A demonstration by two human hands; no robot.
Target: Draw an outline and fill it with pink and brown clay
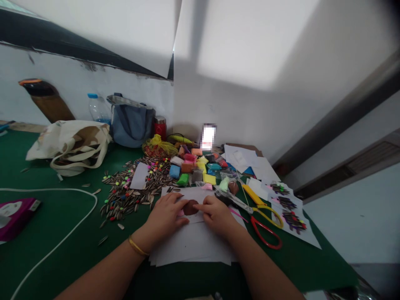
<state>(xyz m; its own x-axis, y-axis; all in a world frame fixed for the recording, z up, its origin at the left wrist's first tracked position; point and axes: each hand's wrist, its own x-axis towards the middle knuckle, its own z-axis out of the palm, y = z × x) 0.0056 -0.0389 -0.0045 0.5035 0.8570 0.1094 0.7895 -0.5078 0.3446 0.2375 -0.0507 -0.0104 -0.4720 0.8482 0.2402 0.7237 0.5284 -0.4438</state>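
Observation:
A flat, round piece of brown clay (190, 207) lies on a stack of white paper (190, 246) at the front of the table. My left hand (167, 211) rests on the paper at its left, fingers stretched out, thumb and index beside the clay. From the right, my right hand (215, 212) presses an extended index fingertip onto the clay's edge, with its other fingers curled in. A bit of pink (180, 213) shows by my left fingers. Close to my right hand lie large scissors (246, 204) with red and yellow handles, and a yellow-handled cutter (253, 195).
Sunflower seeds mixed with coloured beads (125, 198) spread at left. Colourful clay packets (196, 168) are heaped behind my hands. Seed-decorated papers (308, 237) lie at right. A white cable (71, 229) crosses the left side. Bags (133, 125), a red jar (160, 127) and a lit phone (208, 136) stand behind.

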